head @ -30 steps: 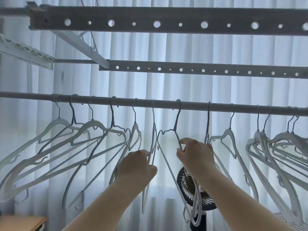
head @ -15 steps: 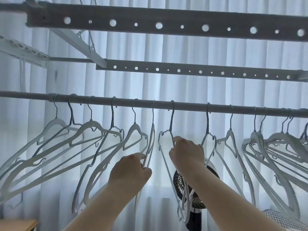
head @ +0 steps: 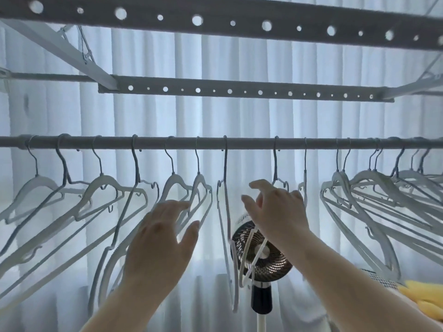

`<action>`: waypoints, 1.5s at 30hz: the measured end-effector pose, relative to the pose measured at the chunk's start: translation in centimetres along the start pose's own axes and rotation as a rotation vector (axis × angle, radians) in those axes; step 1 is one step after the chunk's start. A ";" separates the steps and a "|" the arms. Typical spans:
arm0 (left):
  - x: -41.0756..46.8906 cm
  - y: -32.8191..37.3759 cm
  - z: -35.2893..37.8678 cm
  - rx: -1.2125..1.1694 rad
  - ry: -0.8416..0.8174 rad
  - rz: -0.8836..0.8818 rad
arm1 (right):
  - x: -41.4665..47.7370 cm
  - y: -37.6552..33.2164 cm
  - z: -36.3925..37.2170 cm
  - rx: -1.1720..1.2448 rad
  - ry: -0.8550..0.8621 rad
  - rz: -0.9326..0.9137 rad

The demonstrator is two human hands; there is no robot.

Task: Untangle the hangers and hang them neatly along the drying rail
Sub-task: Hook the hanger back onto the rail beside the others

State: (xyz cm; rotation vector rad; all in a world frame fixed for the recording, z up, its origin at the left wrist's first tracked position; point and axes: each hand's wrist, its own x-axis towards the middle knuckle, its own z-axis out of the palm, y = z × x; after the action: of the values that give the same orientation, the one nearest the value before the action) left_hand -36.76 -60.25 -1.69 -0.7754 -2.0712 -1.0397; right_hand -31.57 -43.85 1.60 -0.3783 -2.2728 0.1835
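Note:
Several white hangers hang by their hooks along the grey drying rail [head: 251,143]. My left hand [head: 165,233] is raised with fingers spread and straight, in front of two hangers [head: 199,188] left of the middle, holding nothing. My right hand [head: 275,209] is up with fingers loosely apart, just right of a thin hanger [head: 224,212] that hangs edge-on at the middle. Another hanger [head: 278,183] sits behind the right hand's fingers; whether they touch it is unclear. Hangers at the left [head: 72,200] and right [head: 371,195] overlap each other at slants.
Two perforated grey bars [head: 239,91] of the rack run above the rail. A standing fan [head: 261,255] is behind the hangers below the right hand. White curtains fill the background. Something yellow [head: 424,298] lies at the bottom right.
Both hands have let go of the hangers they gripped and opened. The middle hanger now hangs edge-on and free. The view has shifted right.

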 end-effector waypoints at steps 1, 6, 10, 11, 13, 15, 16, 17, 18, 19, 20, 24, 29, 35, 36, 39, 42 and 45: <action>-0.3 0.4 0.0 -0.022 0.019 0.034 | 0.0 0.9 -0.6 0.022 0.020 0.007; -1.4 3.6 0.9 -0.017 0.001 0.130 | 1.2 5.8 -2.9 0.015 0.067 0.102; -1.2 7.0 2.9 0.009 0.027 0.127 | 1.4 9.1 -2.3 0.064 -0.030 0.188; -1.2 7.9 3.6 0.039 0.019 0.125 | 1.3 9.8 -2.1 0.110 -0.071 0.200; -0.8 9.3 5.4 0.131 -0.026 0.109 | 1.2 11.1 -1.6 0.228 -0.157 0.222; -0.2 10.2 7.0 0.214 -0.066 0.058 | 1.4 12.1 -1.3 0.370 -0.220 0.252; 0.1 10.5 7.7 0.255 -0.087 0.015 | 1.7 12.4 -1.4 0.459 -0.242 0.266; 0.2 10.6 8.2 0.308 -0.114 -0.028 | 1.9 12.7 -1.5 0.548 -0.268 0.280; 0.2 10.9 8.6 0.367 -0.147 -0.068 | 2.1 13.0 -1.7 0.621 -0.293 0.289; 0.2 11.1 9.1 0.438 -0.189 -0.092 | 2.2 13.2 -1.8 0.673 -0.320 0.296; 0.1 11.3 9.5 0.522 -0.234 -0.101 | 2.3 13.3 -1.9 0.709 -0.342 0.301; -0.3 12.1 10.7 0.501 -0.290 -0.250 | 2.6 13.6 -1.4 0.829 -0.418 0.342; -1.4 13.2 11.5 0.259 -0.304 -0.377 | 2.4 13.9 -1.0 0.944 -0.462 0.396; -2.8 14.1 11.8 0.132 -0.321 -0.336 | 2.4 14.0 -0.2 0.911 -0.414 0.362; -3.1 14.3 11.9 0.118 -0.315 -0.330 | 2.4 13.9 -0.2 0.903 -0.409 0.353; -3.4 14.5 12.0 0.074 -0.294 -0.363 | 2.6 13.7 0.1 0.848 -0.409 0.332; -3.3 14.4 11.9 0.073 -0.302 -0.403 | 2.4 14.0 0.3 0.820 -0.416 0.308; -3.5 14.1 11.6 0.048 -0.265 -0.425 | 2.1 14.7 0.6 0.814 -0.406 0.292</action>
State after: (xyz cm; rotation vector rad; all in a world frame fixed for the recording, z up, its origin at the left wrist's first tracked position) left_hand -27.66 -44.07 -3.52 -0.4757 -2.5532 -1.1529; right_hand -30.21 -29.32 -0.99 -0.2401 -2.2783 1.3831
